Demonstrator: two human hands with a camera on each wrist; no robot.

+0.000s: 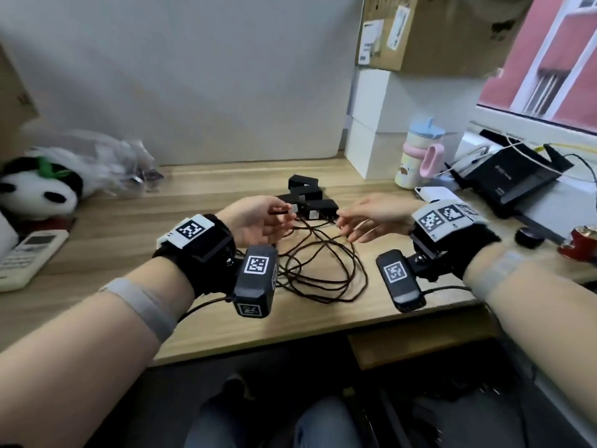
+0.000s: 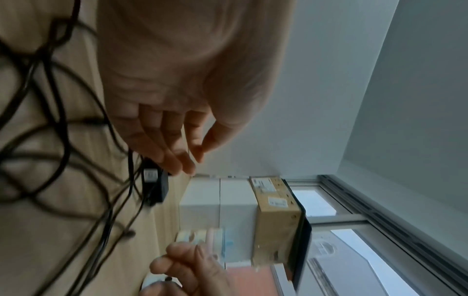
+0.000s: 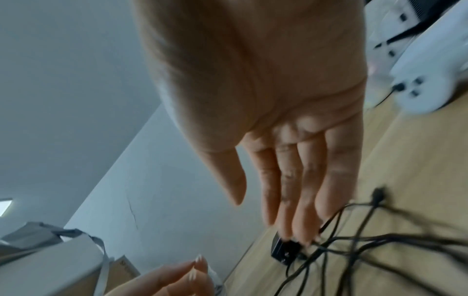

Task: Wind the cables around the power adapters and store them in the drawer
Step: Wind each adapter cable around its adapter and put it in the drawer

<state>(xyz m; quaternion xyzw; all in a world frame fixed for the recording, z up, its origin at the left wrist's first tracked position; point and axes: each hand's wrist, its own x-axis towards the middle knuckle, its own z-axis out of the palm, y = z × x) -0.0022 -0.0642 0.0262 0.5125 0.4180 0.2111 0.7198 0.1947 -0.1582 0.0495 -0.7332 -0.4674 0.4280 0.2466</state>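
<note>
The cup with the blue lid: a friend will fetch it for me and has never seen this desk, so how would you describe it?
Start at the stack of white boxes against the wall, right of the desk's middle. The cup stands on the desk just right of the lowest box. It is the only pastel thing there: pale blue lid, pink handle, cream body, while the power adapters nearby are black.
</note>
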